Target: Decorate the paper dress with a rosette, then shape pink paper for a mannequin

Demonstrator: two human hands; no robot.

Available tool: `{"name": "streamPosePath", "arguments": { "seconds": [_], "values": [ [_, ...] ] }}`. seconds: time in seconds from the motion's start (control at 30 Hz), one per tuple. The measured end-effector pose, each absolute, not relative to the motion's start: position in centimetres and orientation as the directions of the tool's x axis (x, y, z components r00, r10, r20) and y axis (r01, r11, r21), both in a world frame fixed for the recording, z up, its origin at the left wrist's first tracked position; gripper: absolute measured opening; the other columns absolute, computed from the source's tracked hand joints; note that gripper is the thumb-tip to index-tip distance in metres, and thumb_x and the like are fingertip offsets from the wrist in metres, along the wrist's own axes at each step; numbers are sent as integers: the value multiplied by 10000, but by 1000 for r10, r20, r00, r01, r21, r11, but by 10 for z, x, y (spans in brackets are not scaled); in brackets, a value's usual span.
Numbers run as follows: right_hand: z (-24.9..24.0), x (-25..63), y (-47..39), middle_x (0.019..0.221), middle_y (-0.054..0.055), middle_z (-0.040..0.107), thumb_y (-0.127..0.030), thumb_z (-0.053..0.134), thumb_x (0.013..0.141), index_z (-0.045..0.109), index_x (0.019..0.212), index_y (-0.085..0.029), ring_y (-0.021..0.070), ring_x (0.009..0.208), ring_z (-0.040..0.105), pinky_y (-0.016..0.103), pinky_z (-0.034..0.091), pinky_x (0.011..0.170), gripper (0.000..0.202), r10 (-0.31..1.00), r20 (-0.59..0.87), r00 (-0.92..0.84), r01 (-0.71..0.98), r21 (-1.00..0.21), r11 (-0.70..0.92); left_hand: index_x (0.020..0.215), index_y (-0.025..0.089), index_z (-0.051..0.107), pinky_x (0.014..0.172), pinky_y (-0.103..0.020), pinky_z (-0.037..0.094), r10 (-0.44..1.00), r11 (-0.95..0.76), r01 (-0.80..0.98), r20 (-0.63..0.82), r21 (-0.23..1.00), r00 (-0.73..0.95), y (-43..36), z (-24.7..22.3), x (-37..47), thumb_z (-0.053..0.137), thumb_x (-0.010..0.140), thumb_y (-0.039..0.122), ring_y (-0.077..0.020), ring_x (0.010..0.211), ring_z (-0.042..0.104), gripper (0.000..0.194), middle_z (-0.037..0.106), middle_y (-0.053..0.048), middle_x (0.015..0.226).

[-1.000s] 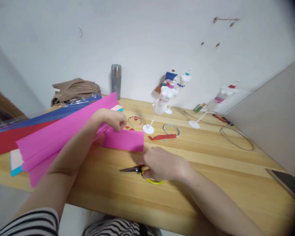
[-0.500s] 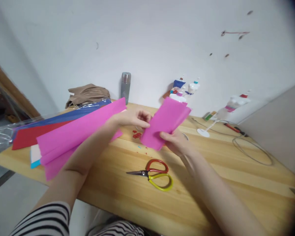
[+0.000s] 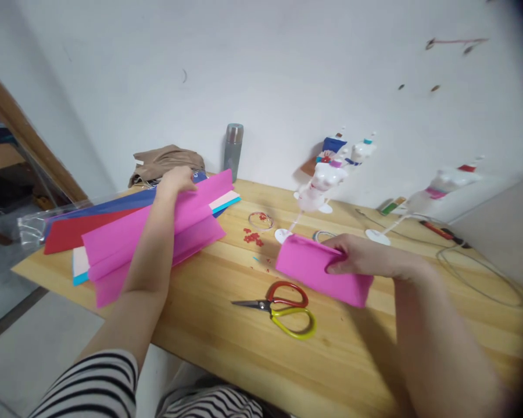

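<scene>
My right hand (image 3: 353, 255) is closed on a folded piece of pink sheet (image 3: 318, 270), thumb on its near face, holding it above the table near the scissors. At the left, my left hand (image 3: 178, 181) lies at the far edge of a large folded pink sheet (image 3: 200, 197), its fingers bent down over the edge and partly hidden. Scissors (image 3: 265, 305) with one red and one yellow handle lie on the wood, blades pointing left. Small red cut-out pieces (image 3: 253, 238) are scattered beyond them, beside a thin ring-shaped coil (image 3: 261, 220).
Under the large pink sheet lie red (image 3: 70, 232) and blue sheets (image 3: 108, 203). Behind are a brown cloth (image 3: 169, 159) and a grey flask (image 3: 233, 152). White mini dress forms on stands (image 3: 325, 177) rise at the back right, near a grey cable (image 3: 475, 281).
My left hand has left the folded pink piece and moved left to the large pink sheet. My right hand has moved right and lowered the folded piece, tilting it flatter.
</scene>
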State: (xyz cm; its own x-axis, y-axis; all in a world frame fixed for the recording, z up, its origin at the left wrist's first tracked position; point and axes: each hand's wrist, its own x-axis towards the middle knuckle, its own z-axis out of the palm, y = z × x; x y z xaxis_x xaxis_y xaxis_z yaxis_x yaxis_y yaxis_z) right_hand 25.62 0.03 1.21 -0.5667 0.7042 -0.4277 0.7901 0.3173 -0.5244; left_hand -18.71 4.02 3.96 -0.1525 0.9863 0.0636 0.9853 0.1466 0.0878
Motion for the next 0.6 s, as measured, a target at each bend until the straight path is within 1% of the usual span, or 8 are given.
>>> {"name": "streamPosePath", "arguments": {
  "seconds": [0.07,0.13,0.23,0.3,0.37,0.43,0.53,0.6],
  "values": [
    [0,267,12,856,59,751,-351,717,702,748,881,-169,234,790,660,316,477,689,257,675,-455,-581,788,-521,327,1064,185,820,940,-324,572,968,250,967,-22,49,-249,50,24,-196,823,795,339,-297,1082,741,310,807,-132,1181],
    [-12,273,23,822,49,751,-371,742,665,778,934,-184,235,779,671,319,492,696,330,703,-466,-537,809,-521,272,1156,190,804,989,-329,567,952,299,954,-68,23,-297,59,11,-198,847,784,373,-314,1174,726,416,773,-156,1291],
    [-20,277,29,775,42,738,-401,788,637,792,900,-183,215,746,662,313,500,690,342,709,-469,-527,801,-554,228,1247,183,774,1043,-354,558,946,311,950,-94,4,-309,68,-1,-196,873,759,389,-337,1235,707,538,739,-185,1359],
    [-16,279,26,770,40,734,-434,816,654,792,880,-176,198,733,651,306,499,686,344,690,-465,-554,768,-606,209,1295,183,751,1061,-370,557,947,308,951,-97,-4,-307,72,-3,-195,873,757,407,-348,1257,697,596,725,-194,1382],
    [-5,283,20,800,47,740,-480,825,711,788,888,-167,187,747,650,301,498,691,362,680,-445,-583,723,-666,184,1314,175,739,1066,-379,559,947,307,952,-97,-8,-306,73,-3,-197,853,780,389,-353,1268,692,587,723,-201,1383],
    [6,289,14,839,58,744,-541,826,761,784,896,-161,181,763,650,297,495,696,406,698,-399,-595,673,-722,161,1293,160,746,1063,-383,561,947,308,951,-93,-10,-307,73,-1,-198,815,815,341,-354,1259,697,515,733,-205,1359],
    [12,301,12,831,56,736,-632,847,745,781,898,-164,166,727,622,288,476,662,496,754,-342,-561,635,-762,128,1246,141,758,1045,-385,565,946,316,949,-77,-11,-316,71,3,-199,763,847,295,-357,1238,703,428,740,-209,1331],
    [9,307,16,801,46,725,-646,860,720,783,893,-166,161,702,598,285,458,647,516,777,-349,-524,664,-739,116,1227,130,758,1018,-374,570,948,311,951,-69,-9,-310,69,6,-199,743,850,281,-358,1228,703,406,734,-214,1337]
  ]
}}
